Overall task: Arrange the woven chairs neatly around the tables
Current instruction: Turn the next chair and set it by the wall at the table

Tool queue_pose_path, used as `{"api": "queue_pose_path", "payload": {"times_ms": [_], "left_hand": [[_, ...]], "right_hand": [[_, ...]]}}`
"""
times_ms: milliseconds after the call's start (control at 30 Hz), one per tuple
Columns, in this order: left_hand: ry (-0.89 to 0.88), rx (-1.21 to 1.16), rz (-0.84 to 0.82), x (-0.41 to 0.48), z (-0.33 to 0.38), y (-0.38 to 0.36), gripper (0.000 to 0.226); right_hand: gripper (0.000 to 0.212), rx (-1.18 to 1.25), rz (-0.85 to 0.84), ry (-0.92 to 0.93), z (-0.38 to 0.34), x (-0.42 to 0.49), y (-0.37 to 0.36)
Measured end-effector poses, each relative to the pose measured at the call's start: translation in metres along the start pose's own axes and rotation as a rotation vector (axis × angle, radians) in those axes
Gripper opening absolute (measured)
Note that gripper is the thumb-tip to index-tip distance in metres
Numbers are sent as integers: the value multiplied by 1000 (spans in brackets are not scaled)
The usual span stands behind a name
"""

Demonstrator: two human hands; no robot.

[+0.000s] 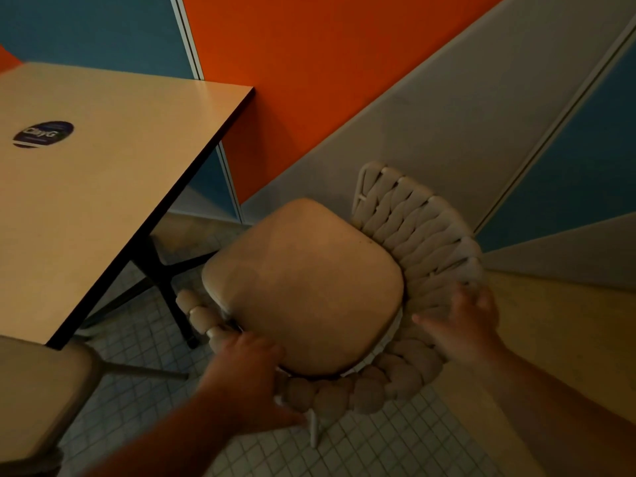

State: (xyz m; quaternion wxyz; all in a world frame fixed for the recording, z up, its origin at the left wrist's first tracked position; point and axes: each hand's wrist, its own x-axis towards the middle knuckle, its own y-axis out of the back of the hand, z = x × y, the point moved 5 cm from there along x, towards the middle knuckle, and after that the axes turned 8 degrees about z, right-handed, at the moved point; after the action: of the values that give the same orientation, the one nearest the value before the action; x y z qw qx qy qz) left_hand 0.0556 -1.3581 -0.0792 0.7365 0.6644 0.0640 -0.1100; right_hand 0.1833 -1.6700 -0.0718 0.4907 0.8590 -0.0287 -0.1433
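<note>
The woven chair (pixel 304 287) is standing on the tiled floor (pixel 378 449), near the corner of the pale worktop (pixel 103 187), with its braided back curving round on the side away from it. The left hand (pixel 246 376) is gripping the braided rim at the seat's near edge, fingers curled round it. The right hand (pixel 464 318) is lying against the woven back, thumb stretched out. Its fingers are blurred, so I cannot tell whether they are hooking over the rim.
</note>
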Motion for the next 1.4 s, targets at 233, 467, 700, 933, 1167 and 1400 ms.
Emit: {"api": "queue_pose_path", "payload": {"times_ms": [233,467,700,933,1167,1400], "left_hand": [[-36,145,-47,19,-58,4,111],[-54,60,3,21,-51,2,100],[26,-20,60,22,-32,-7,101],[82,-50,93,28,-5,-5,101],[147,-52,119,41,9,-12,100],[201,-50,110,61,32,-12,107]], "right_hand": [[83,265,291,-197,16,-19,-48],[81,159,295,-207,13,-7,-43],[81,96,288,-142,10,24,-29],[77,49,267,-76,3,61,-17],[79,-21,250,-31,-2,93,-12],[73,-57,232,42,-9,134,-3]]}}
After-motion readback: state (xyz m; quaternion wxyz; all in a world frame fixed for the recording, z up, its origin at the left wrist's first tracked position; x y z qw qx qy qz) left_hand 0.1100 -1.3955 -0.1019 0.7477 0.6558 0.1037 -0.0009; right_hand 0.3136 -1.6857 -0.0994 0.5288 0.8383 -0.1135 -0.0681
